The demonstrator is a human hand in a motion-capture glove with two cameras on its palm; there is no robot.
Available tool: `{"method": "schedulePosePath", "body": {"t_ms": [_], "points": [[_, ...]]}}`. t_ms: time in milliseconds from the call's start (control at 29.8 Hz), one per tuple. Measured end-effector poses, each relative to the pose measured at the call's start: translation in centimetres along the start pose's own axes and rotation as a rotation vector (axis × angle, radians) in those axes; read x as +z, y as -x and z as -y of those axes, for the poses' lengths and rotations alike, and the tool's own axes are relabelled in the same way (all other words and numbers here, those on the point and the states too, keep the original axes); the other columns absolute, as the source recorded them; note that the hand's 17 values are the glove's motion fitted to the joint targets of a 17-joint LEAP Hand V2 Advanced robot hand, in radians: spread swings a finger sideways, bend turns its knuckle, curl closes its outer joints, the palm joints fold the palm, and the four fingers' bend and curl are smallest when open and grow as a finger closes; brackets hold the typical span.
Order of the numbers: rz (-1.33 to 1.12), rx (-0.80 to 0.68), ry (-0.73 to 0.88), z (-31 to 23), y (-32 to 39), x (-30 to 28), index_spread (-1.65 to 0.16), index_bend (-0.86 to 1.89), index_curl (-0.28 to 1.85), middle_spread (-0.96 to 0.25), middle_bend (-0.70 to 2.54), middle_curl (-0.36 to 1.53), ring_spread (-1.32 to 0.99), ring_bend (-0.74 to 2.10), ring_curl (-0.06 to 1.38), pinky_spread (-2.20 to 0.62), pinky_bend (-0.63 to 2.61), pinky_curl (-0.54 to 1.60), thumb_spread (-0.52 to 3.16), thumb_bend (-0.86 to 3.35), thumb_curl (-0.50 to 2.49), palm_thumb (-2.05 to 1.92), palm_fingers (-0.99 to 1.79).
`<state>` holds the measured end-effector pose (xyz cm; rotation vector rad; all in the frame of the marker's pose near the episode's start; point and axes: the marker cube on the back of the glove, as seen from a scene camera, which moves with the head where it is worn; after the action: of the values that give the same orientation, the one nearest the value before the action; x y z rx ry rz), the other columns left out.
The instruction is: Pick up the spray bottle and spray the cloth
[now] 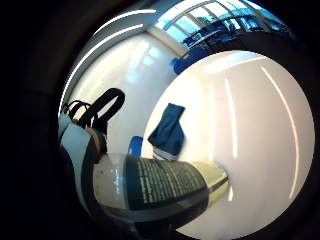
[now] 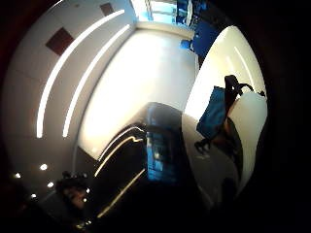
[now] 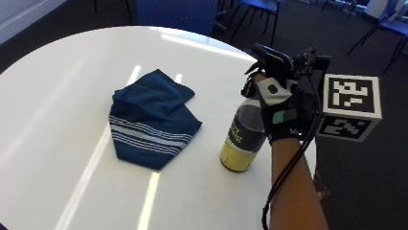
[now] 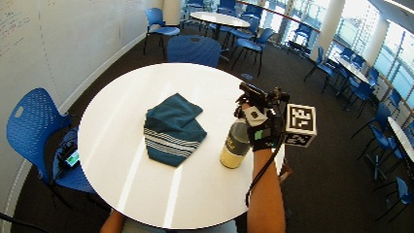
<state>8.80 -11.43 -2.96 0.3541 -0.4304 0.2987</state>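
A spray bottle [image 3: 245, 136] with a grey body, yellow base and black trigger head is upright near the right edge of the round white table [image 3: 57, 96]. My gloved right hand [image 3: 280, 112] grips its neck and upper body from the right. Whether the base touches the tabletop I cannot tell. A folded dark blue cloth [image 3: 150, 120] with white stripes lies flat on the table to the bottle's left, apart from it. In the little finger side palm view the bottle [image 1: 165, 187] fills the area close to the palm, with the cloth [image 1: 168, 132] beyond it. The wide view shows bottle [image 4: 234, 145], hand [image 4: 262, 128] and cloth [image 4: 171, 128].
The table's right edge lies just beyond the bottle. Blue chairs stand around it, one at the far side [image 4: 191, 48] and one at the left [image 4: 35, 126]. More tables and chairs stand further back.
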Motion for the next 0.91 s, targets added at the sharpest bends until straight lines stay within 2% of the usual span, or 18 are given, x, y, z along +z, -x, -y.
{"method": "schedulePosePath", "body": {"t_ms": [202, 470, 705, 907], "points": [[-0.06, 0.01, -0.035, 0.2, 0.0, -1.6, -0.26, 0.48, 0.56, -0.2, 0.64, 0.51, -0.27, 0.53, 0.47, -0.3, 0.34, 0.41, 0.23, -0.03, 0.77, 0.89, 1.4], [-0.17, -0.081, -0.036, 2.7, 2.6, -3.1, -0.26, 0.48, 0.56, -0.2, 0.65, 0.51, -0.27, 0.54, 0.47, -0.3, 0.34, 0.41, 0.23, -0.03, 0.78, 0.89, 1.4], [-0.504, -0.128, -0.037, 4.8, 3.4, -3.0, -0.26, 0.49, 0.56, -0.19, 0.66, 0.51, -0.27, 0.54, 0.47, -0.3, 0.35, 0.41, 0.23, -0.03, 0.79, 0.89, 1.39], [-0.66, -0.151, 0.027, 6.4, 3.4, -1.7, -0.26, 0.49, 0.56, -0.19, 0.66, 0.51, -0.26, 0.54, 0.47, -0.3, 0.36, 0.41, 0.22, -0.03, 0.8, 0.89, 1.4]]}}
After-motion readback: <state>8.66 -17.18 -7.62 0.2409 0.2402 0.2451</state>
